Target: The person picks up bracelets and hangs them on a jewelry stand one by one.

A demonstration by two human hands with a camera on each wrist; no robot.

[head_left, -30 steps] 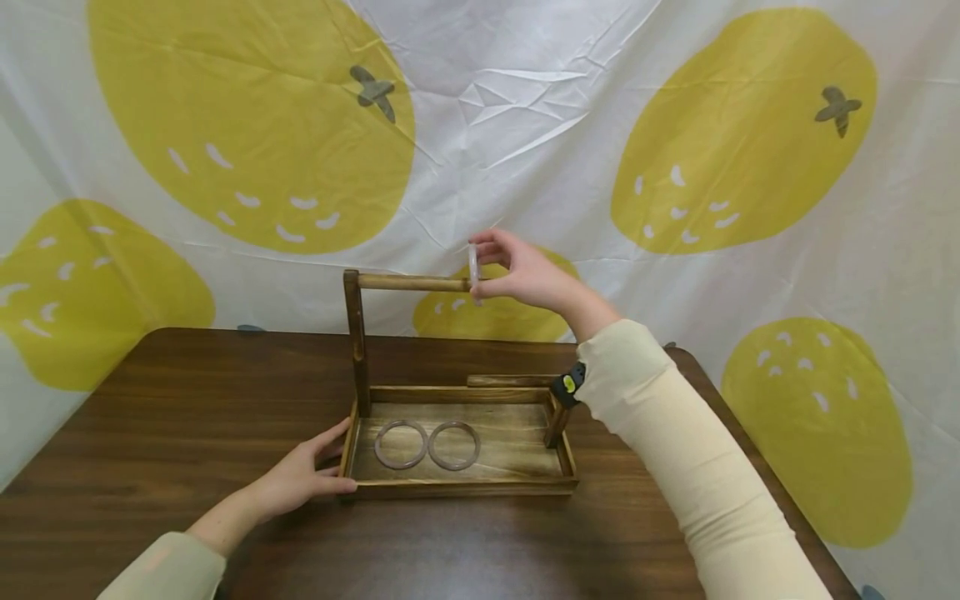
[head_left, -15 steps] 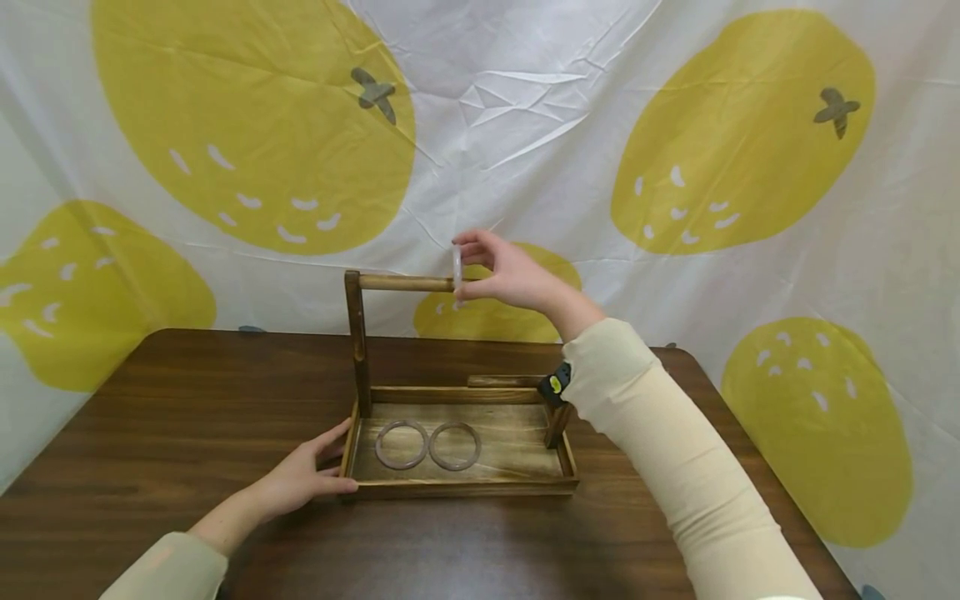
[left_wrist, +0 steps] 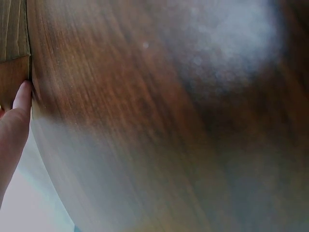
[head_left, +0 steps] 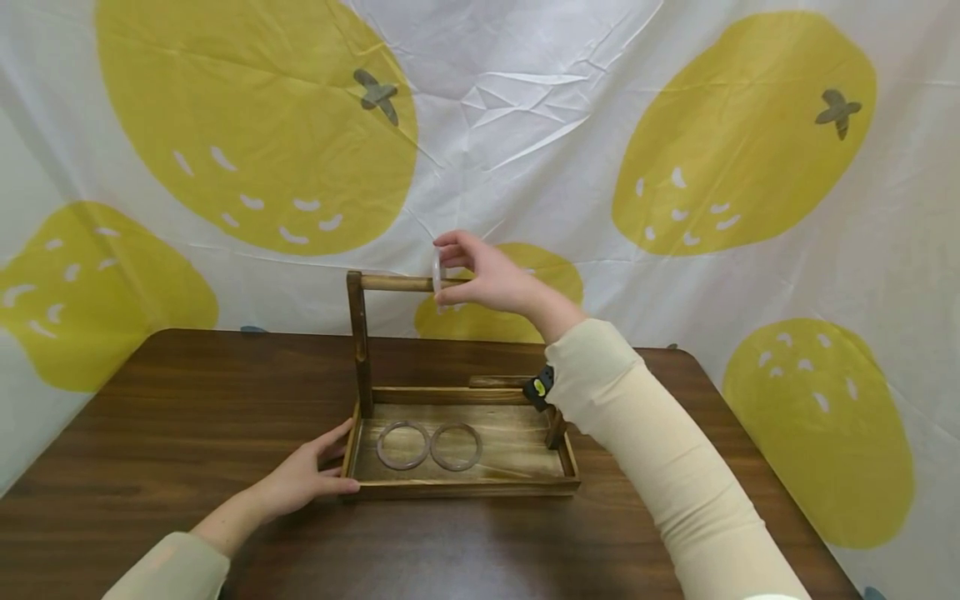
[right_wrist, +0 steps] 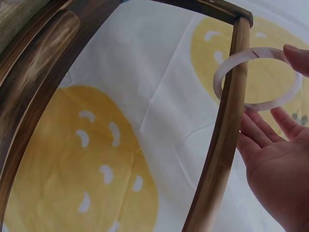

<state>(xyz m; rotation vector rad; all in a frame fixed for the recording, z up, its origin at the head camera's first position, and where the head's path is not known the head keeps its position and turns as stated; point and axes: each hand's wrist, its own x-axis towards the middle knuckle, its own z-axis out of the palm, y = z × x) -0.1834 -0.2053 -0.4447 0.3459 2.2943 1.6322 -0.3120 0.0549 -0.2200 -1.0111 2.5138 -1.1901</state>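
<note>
Cloth backdrop (head_left: 525, 158) across the far side: white, creased, printed with big yellow fruit. Dark brown wood-grain table (head_left: 210, 392) below. On the middle of it, wooden tray (head_left: 461, 489), shallow and low-walled; tall post (head_left: 360, 342) at the left end, horizontal bar (head_left: 397, 283) running rightward from the post top, farther end hidden behind the right hand. Cream sleeves next: right sleeve (head_left: 675, 467) reaching in from near right, left sleeve (head_left: 168, 567) at near left. Hands well apart. Left hand (head_left: 303, 477) at the tray's left end: thumb on the near left corner, fingers extended along the end wall. Right hand (head_left: 491, 279) high above the tray, thumb and fingertips clamped on a pale translucent ring (head_left: 437, 271). Held ring upright, around the bar, well right of the post; touching the bar or not, cannot tell. Two similar rings flat on the tray floor, left of centre: left ring (head_left: 403, 467) and right ring (head_left: 456, 468), side by side, touching or nearly so. Last, small black device (head_left: 538, 388) with yellow-green mark, at the right cuff.
</note>
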